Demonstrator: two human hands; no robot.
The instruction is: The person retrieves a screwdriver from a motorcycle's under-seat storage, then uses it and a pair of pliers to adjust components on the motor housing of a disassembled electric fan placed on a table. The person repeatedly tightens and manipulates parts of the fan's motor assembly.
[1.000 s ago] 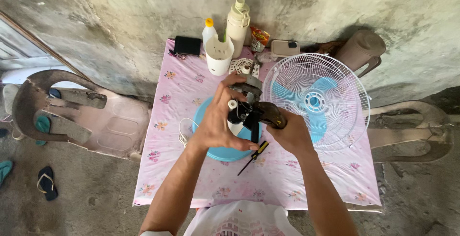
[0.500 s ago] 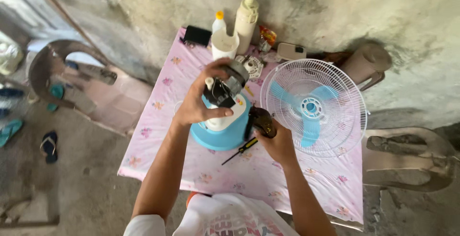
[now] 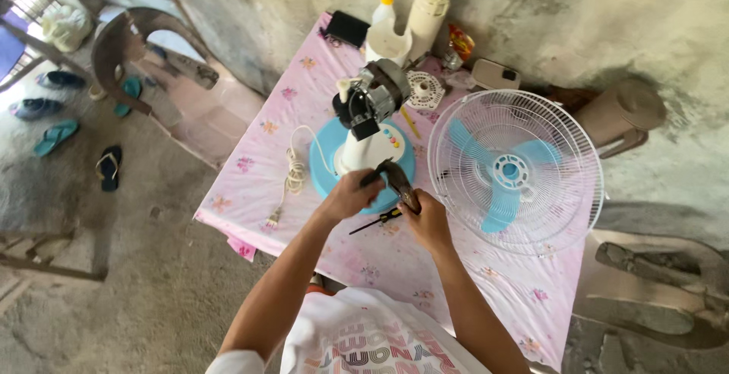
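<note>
A white fan guard (image 3: 524, 116) with blue blades is lying on the table (image 3: 258, 184); bottles (image 3: 427, 2) are standing against the wall; sandals (image 3: 57, 135) are lying on the floor.

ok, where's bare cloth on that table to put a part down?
Free: the pink floral tablecloth left of the blue-and-white fan base, beyond the coiled white cord; also the near strip right of the right hand, below the white fan grille with blue blades. Crowded: the back edge by the wall, with the white bottles.
</note>
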